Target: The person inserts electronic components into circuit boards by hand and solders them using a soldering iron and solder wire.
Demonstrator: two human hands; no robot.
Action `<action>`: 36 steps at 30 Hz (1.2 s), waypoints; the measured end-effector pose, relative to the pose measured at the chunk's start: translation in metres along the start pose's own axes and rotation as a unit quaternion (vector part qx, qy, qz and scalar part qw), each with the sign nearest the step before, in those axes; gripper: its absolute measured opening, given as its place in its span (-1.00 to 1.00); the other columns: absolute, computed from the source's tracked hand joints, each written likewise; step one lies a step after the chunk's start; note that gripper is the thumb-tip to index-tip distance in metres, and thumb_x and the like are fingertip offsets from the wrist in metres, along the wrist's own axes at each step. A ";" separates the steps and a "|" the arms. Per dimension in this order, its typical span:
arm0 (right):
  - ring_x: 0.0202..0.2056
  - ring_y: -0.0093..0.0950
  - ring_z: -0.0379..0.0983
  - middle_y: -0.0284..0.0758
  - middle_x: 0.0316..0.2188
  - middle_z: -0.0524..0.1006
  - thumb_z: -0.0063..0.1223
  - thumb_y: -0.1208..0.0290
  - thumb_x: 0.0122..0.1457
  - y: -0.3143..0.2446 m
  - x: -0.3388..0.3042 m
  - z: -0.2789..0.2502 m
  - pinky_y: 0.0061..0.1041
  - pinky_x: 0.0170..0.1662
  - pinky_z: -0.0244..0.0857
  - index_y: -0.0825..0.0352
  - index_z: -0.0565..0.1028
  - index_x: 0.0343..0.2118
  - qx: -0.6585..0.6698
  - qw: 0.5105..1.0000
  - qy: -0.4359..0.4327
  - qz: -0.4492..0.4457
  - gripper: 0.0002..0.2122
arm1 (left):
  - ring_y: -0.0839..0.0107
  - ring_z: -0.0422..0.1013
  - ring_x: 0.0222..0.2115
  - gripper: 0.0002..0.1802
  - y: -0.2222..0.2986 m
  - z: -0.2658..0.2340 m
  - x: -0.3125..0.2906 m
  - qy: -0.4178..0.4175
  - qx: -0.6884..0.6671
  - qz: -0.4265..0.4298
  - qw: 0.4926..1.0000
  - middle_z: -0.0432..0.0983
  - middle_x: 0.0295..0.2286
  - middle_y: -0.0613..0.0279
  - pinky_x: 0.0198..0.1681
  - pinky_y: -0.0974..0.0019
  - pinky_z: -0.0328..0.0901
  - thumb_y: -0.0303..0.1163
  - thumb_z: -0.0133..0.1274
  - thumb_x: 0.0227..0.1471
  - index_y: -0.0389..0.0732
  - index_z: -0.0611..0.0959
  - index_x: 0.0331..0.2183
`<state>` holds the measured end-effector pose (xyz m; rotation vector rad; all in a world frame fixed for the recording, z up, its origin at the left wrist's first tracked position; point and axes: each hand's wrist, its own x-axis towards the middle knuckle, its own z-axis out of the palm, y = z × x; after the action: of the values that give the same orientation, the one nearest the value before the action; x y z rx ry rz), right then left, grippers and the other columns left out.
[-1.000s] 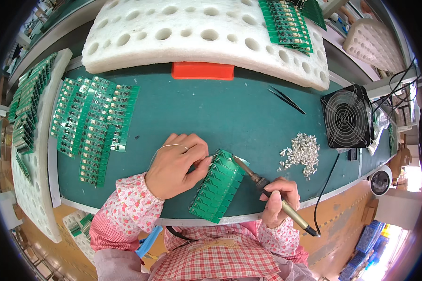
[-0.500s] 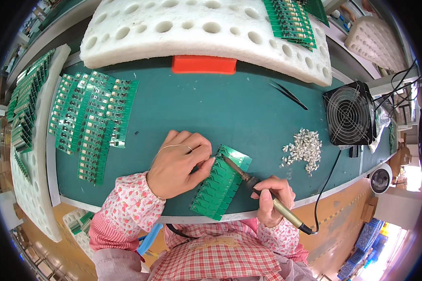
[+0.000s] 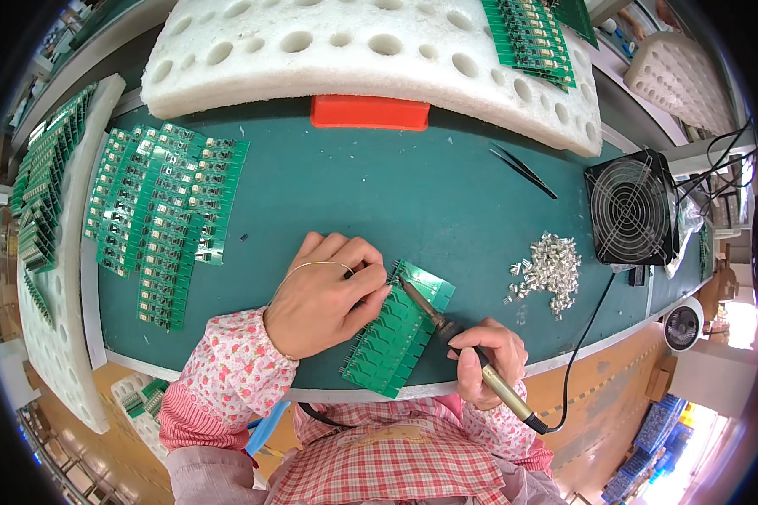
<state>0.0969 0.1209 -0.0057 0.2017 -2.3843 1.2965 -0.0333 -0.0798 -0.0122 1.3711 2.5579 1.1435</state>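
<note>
A green circuit board lies at a slant near the bench's front edge, its plain side up. My right hand grips a soldering iron by its handle, and the tip points at the board's upper left corner. At that same corner are the closed fingertips of my left hand. A thin pale solder wire arcs over the back of that hand and runs in between the fingers. Something small and dark shows between the fingers too; its kind is hidden.
Populated circuit boards lie at left, beside a white foam rack of more boards. A foam block and red box stand at the back. Tweezers, small metallic parts and a black fan are at right.
My right hand and the soldering iron have shifted slightly left, with the tip still by the board's corner. My left hand has barely moved.
</note>
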 end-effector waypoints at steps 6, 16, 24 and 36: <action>-0.72 -0.54 0.39 -0.29 -0.68 0.48 -0.01 0.42 0.09 0.001 -0.001 0.001 -0.61 -0.64 0.24 0.42 0.42 -0.41 0.004 1.000 0.006 -0.007 -0.86 | 0.33 0.29 -0.45 -0.85 0.000 0.002 0.000 0.017 0.006 0.006 1.000 0.41 -0.42 0.34 -0.36 0.26 0.09 -0.49 0.17 -0.19 -0.16 0.49 -0.53; -0.74 -0.52 0.33 -0.34 -0.70 0.47 0.05 0.49 0.03 0.000 -0.008 0.001 -0.55 -0.66 0.19 0.39 0.47 -0.45 0.049 0.996 0.071 0.020 -0.92 | 0.34 0.28 -0.48 -0.83 -0.001 0.000 0.000 0.018 -0.013 0.008 1.000 0.41 -0.42 0.34 -0.37 0.27 0.09 -0.50 0.16 -0.20 -0.17 0.45 -0.58; -0.76 -0.56 0.31 -0.38 -0.77 0.42 0.03 0.48 0.03 -0.005 -0.004 0.001 -0.59 -0.67 0.15 0.38 0.47 -0.47 0.065 0.993 0.071 0.063 -0.92 | 0.33 0.28 -0.46 -0.84 0.001 -0.001 0.000 0.013 -0.009 0.015 1.000 0.41 -0.41 0.34 -0.36 0.26 0.09 -0.48 0.15 -0.19 -0.16 0.46 -0.56; -0.72 -0.59 0.41 -0.33 -0.69 0.47 0.04 0.42 0.12 -0.005 -0.003 0.001 -0.66 -0.65 0.22 0.41 0.46 -0.42 0.080 0.991 0.065 0.088 -0.86 | 0.32 0.28 -0.43 -0.84 0.000 -0.001 -0.001 0.002 -0.002 0.018 1.000 0.40 -0.41 0.34 -0.33 0.25 0.09 -0.45 0.17 -0.17 -0.16 0.48 -0.54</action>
<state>0.1006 0.1170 -0.0037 -0.0478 -2.2305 1.5349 -0.0335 -0.0808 -0.0122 1.4208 2.5421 1.1568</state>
